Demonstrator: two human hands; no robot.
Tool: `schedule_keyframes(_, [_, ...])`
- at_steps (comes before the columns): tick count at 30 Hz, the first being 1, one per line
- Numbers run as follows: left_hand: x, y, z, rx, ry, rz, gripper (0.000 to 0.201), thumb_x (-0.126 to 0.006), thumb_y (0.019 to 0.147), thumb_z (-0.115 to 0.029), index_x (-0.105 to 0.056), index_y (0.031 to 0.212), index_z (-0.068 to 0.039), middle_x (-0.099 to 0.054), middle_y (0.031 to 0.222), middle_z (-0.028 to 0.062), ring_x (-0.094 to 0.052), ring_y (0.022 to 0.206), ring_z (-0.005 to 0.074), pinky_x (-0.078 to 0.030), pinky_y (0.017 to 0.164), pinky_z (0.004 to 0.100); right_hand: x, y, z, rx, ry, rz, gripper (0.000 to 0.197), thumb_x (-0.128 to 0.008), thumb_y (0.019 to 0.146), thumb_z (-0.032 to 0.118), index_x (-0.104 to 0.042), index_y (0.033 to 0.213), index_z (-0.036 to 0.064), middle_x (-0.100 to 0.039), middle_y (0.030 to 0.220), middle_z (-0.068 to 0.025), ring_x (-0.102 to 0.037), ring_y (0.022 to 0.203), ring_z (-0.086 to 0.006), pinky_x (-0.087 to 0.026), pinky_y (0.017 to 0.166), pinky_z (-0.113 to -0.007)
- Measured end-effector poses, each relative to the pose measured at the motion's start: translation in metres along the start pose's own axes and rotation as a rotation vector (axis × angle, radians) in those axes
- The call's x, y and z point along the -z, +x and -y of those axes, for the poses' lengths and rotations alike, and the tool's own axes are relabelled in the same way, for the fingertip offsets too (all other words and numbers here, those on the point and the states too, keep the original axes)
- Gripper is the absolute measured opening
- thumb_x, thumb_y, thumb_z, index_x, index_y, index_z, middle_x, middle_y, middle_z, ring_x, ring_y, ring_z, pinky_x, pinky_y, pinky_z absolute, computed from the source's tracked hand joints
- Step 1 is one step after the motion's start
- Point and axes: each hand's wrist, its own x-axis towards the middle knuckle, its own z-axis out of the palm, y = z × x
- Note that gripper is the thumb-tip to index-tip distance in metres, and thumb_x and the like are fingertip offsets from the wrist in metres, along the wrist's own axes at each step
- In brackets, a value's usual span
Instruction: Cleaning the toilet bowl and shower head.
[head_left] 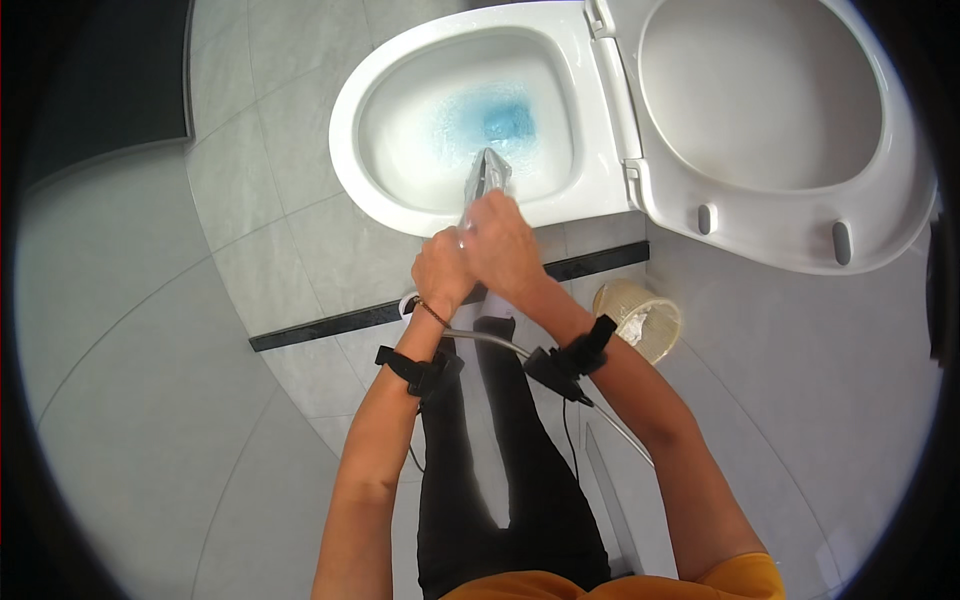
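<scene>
My left hand (442, 268) and my right hand (500, 238) are closed and pressed together over the toilet's near rim. Between them they grip a grey, shiny, crumpled thing (488, 170), its narrow end pointing into the bowl. Whether it is wet cloth or plastic I cannot tell, and my fingers hide its lower part. Blue-tinted water (508, 120) lies at the bottom of the white toilet bowl (365, 165). A metal hose (490, 340) runs below my hands and under my right wrist; I cannot see whether a hand holds its left end.
The raised toilet seat and lid (650, 110) lean back at the right. A small wastebasket (665, 335) with white paper inside stands by my right forearm. Black devices on straps (415, 372) sit at both wrists. A dark strip (330, 328) crosses the grey tiles.
</scene>
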Motion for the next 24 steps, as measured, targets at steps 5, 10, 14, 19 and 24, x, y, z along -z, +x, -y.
schedule_keyframes(5, [-0.001, 0.014, -0.01, 0.149, -0.056, 0.243, 0.031, -0.065, 0.072, -0.026, -0.063, 0.089, -0.001, -0.064, 0.084, 0.0215, -0.061, 0.082, 0.0372, -0.049, 0.071, 0.0412, -0.002, 0.01, -0.042, -0.041, 0.111, -0.076, 0.027, -0.066, 0.069, 0.012, -0.051, 0.089, 0.0023, -0.047, 0.092, -0.0128, -0.05, 0.084, -0.0296, -0.042, 0.074, -0.039])
schedule_keyframes(10, [-0.008, 0.018, -0.002, -0.019, -0.432, 0.381, 0.028, -0.063, 0.074, -0.02, -0.059, 0.089, 0.003, -0.062, 0.081, 0.0163, -0.06, 0.071, 0.03, -0.048, 0.068, 0.0373, -0.013, 0.015, -0.049, -0.111, 0.215, -0.126, 0.043, -0.061, 0.078, 0.015, -0.046, 0.114, -0.0031, -0.041, 0.119, -0.021, -0.046, 0.106, -0.0352, -0.039, 0.089, -0.037])
schedule_keyframes(14, [0.005, 0.015, -0.008, -0.068, -0.8, 0.471, 0.023, -0.051, 0.078, 0.0, -0.043, 0.099, 0.001, -0.05, 0.078, 0.0049, -0.048, 0.062, 0.0095, -0.04, 0.052, 0.0237, -0.013, -0.023, -0.03, -0.104, 0.404, -0.003, 0.054, -0.053, 0.085, 0.011, -0.033, 0.132, -0.0044, -0.025, 0.138, -0.0268, -0.033, 0.124, -0.0404, -0.031, 0.101, -0.04])
schedule_keyframes(19, [0.002, 0.016, -0.002, -0.034, -0.93, 0.581, 0.025, -0.05, 0.08, 0.0, -0.041, 0.103, 0.0, -0.048, 0.082, 0.0041, -0.047, 0.067, 0.0087, -0.041, 0.056, 0.0224, -0.001, -0.021, -0.032, -0.04, 0.402, -0.012, 0.055, -0.049, 0.087, 0.013, -0.029, 0.135, -0.0022, -0.022, 0.139, -0.028, -0.03, 0.126, -0.0416, -0.032, 0.1, -0.04])
schedule_keyframes(24, [-0.003, 0.008, -0.008, -0.363, -0.646, 0.276, 0.027, -0.056, 0.078, -0.011, -0.044, 0.099, 0.0, -0.05, 0.079, 0.0067, -0.046, 0.066, 0.0125, -0.041, 0.057, 0.0275, -0.006, 0.019, -0.047, -0.152, 0.225, -0.016, 0.064, -0.053, 0.085, 0.022, -0.023, 0.137, 0.0006, -0.024, 0.137, -0.0285, -0.029, 0.126, -0.0421, -0.033, 0.099, -0.042])
